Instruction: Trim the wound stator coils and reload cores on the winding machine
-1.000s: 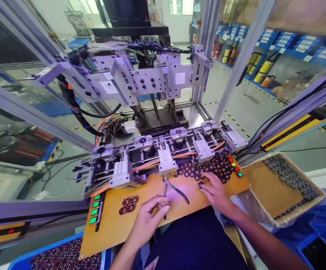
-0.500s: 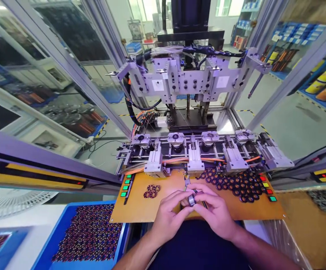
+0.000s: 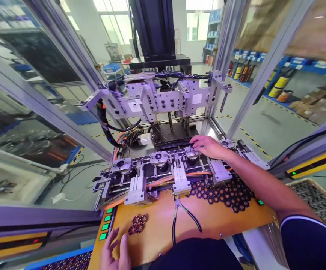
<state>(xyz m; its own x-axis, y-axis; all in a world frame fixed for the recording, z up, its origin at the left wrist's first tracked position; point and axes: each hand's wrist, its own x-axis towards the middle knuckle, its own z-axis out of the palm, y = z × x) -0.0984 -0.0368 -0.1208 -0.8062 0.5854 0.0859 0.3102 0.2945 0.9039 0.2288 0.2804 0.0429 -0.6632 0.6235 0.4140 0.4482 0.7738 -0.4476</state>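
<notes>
fixtures, four: right hand [image 3: 208, 145] covers the third [image 3: 192, 153]; left hand [image 3: 115, 251] lies released.

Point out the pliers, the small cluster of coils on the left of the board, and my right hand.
pliers [image 3: 177, 204]: head view, on the pivot just below the jaws.
small cluster of coils [image 3: 137, 224]: head view, middle of the cluster.
right hand [image 3: 206, 144]: head view, back of the hand.

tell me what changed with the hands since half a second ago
Both hands were together over the orange board, holding a small metal ring. Now the right hand has reached forward to the third fixture on the machine, while the left hand has dropped back to the board's near edge, fingers spread and empty. The ring is no longer visible. The pliers and both coil clusters stayed put.
</notes>
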